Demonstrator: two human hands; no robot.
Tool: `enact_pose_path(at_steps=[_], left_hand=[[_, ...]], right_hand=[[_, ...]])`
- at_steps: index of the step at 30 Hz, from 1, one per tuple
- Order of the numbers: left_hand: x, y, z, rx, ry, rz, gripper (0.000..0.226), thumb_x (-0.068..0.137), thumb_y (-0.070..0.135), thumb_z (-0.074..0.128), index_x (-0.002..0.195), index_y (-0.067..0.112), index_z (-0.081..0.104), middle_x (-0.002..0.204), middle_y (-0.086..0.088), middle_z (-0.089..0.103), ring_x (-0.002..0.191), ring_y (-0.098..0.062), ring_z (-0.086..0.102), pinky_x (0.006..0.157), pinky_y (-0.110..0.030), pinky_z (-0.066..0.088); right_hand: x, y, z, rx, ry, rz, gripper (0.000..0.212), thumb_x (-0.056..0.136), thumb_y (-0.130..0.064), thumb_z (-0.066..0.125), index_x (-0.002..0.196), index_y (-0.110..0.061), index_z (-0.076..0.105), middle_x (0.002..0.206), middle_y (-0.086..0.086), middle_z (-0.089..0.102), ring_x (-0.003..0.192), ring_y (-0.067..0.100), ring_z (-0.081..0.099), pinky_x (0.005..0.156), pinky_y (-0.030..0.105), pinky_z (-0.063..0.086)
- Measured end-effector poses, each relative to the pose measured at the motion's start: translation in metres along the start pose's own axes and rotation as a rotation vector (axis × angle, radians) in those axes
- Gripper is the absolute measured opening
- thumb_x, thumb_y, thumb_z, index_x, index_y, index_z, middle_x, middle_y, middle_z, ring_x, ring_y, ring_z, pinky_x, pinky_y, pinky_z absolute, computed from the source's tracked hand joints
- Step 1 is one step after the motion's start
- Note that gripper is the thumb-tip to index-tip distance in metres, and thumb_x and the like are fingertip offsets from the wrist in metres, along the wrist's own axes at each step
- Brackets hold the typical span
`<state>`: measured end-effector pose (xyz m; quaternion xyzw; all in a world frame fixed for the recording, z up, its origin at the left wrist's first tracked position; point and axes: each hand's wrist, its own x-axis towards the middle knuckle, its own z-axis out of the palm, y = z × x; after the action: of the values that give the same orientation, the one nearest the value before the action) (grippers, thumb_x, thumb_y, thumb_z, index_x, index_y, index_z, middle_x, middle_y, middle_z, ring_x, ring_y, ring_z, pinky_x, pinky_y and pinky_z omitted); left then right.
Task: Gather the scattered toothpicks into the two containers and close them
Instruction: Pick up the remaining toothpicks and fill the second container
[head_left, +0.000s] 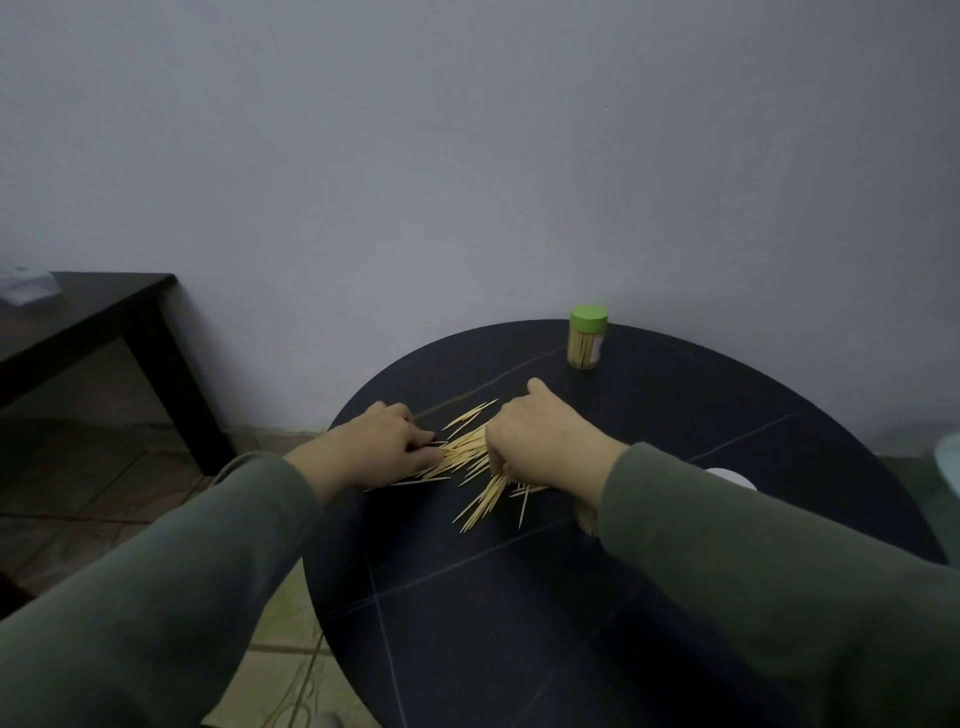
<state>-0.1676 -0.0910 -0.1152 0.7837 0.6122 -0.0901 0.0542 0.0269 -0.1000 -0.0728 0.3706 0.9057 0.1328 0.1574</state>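
Both hands are down on the round black surface (675, 415), working at a loose heap of toothpicks (467, 449) that lies between them and touches both. The left hand (382, 447) rests at the heap's left edge, its fingers curled inward with the tips among the sticks; its grip looks narrow and seems to pinch a few, though how many cannot be told. The right hand (540, 441) sits at the heap's right edge, knuckles up, thumb stuck out away from the person, its fingers curled down and closed on a bundle (483, 504) of toothpicks that fans out below the grip toward the person. A few single sticks lie just beside that bundle, under and right of the right hand, and a few more point away from the heap beyond both hands. Well beyond the right hand, near the far rim, a clear jar (586, 345) stands upright with a green lid (588, 317) on it and toothpicks inside. To the right of the right wrist a white round thing (730, 477) shows past the green sleeve (753, 545), mostly hidden, so what it is cannot be told. Far off to the left of the left hand stands a dark table (104, 306) against the wall.
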Motion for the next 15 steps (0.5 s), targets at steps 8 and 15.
enact_pose_path(at_steps=[8, 15], left_hand=[[-0.014, -0.011, -0.013, -0.031, -0.143, -0.077, 0.084, 0.084, 0.051, 0.068, 0.152, 0.022, 0.027, 0.135, -0.002, 0.047, 0.123, -0.021, 0.048, 0.103, -0.029, 0.039], [-0.012, -0.014, -0.009, -0.136, -0.114, -0.086, 0.069, 0.084, 0.039, 0.071, 0.145, 0.024, 0.043, 0.09, 0.011, 0.057, 0.089, -0.008, 0.051, 0.078, -0.02, 0.035]], right_hand=[[-0.001, 0.004, -0.008, 0.069, -0.163, -0.073, 0.043, 0.083, -0.035, 0.073, 0.123, -0.026, 0.062, 0.124, 0.0, 0.061, 0.12, 0.023, 0.052, 0.106, 0.047, 0.028], [-0.001, -0.001, -0.003, 0.159, -0.224, -0.097, 0.026, 0.076, -0.025, 0.08, 0.096, -0.024, 0.063, 0.095, -0.007, 0.055, 0.108, 0.02, 0.055, 0.101, 0.042, 0.032]])
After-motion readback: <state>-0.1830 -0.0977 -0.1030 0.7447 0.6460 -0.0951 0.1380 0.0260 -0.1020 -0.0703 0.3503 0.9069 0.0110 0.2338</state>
